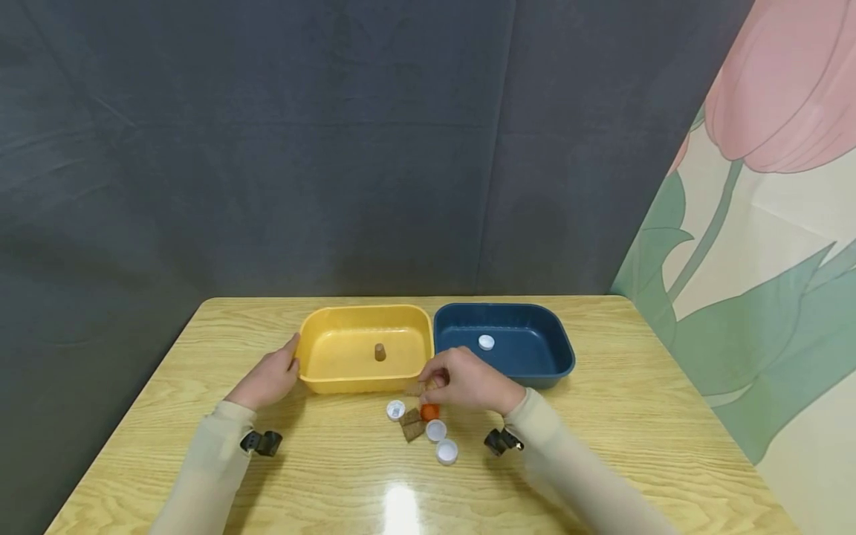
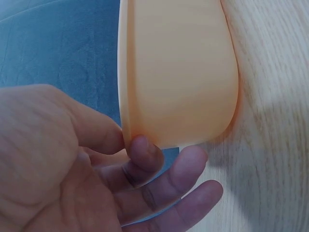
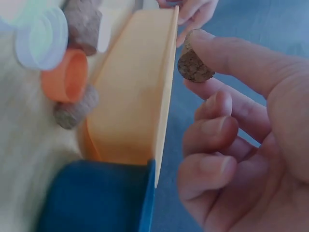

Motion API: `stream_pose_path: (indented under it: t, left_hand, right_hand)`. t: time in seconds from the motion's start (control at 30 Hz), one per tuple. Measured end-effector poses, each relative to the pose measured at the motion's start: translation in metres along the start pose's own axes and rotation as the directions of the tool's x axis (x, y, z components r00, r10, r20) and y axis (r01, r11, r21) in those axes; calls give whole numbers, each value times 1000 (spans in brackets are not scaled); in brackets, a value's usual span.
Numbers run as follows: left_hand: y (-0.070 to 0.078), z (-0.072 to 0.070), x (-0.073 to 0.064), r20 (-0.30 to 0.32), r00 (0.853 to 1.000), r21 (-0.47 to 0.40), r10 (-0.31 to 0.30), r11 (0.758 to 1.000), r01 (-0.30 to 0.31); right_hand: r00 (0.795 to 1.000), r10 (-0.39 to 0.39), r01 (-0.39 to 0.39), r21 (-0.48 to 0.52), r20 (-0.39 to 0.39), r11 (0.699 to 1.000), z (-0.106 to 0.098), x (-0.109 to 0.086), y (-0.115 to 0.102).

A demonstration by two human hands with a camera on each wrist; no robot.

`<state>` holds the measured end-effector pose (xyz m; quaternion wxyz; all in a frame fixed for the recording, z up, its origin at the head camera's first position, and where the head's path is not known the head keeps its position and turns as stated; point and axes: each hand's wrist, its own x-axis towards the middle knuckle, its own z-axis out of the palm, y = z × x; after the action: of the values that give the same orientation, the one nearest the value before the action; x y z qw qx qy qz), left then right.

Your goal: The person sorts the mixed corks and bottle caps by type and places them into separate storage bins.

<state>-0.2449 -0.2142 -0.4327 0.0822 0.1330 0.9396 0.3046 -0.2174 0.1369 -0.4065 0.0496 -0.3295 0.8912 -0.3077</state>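
My right hand (image 1: 471, 380) pinches a cork (image 3: 195, 65) between thumb and index finger, close over the front right edge of the yellow bin (image 1: 321, 385); its other fingers are curled in. With thumb and index finger, my left hand (image 1: 270, 377) grips that bin's rim at the left end. One cork (image 1: 380, 352) stands inside the yellow bin. Below my right hand, brown corks (image 1: 411, 425) lie on the table beside an orange cap (image 1: 429, 413). White caps (image 1: 446, 452) are around them, one of them left of the corks (image 1: 396, 410).
A dark blue bin (image 1: 558, 364) stands right beside the yellow one, with a white cap (image 1: 486, 342) in it. Both bins are near the back of the wooden table (image 1: 334, 475). Behind the table hangs a dark curtain (image 1: 321, 148).
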Motion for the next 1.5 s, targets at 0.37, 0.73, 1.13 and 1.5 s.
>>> stream_pose_path:
  t: [0.37,0.73,1.13,1.5]
  left_hand:
    - [-4,0,3,-3,1000,9,2,1000,-2]
    - [-3,-1,2,-8,1000,-1,-4,1000,4]
    - [0,-1,1,0,1000,11,-3,1000,3]
    - [1,1,0,-8,1000,37,20,999,-19]
  right_hand:
    - [1000,16,-15,-49,20,999,-17,27,0]
    - [995,45,-40,-59,84,997,-19,61,-3]
    - [983,111,-89,-146,146,985,-18,93,-1]
    - [948,228,-161,-283,222,945,-11,116,-4]
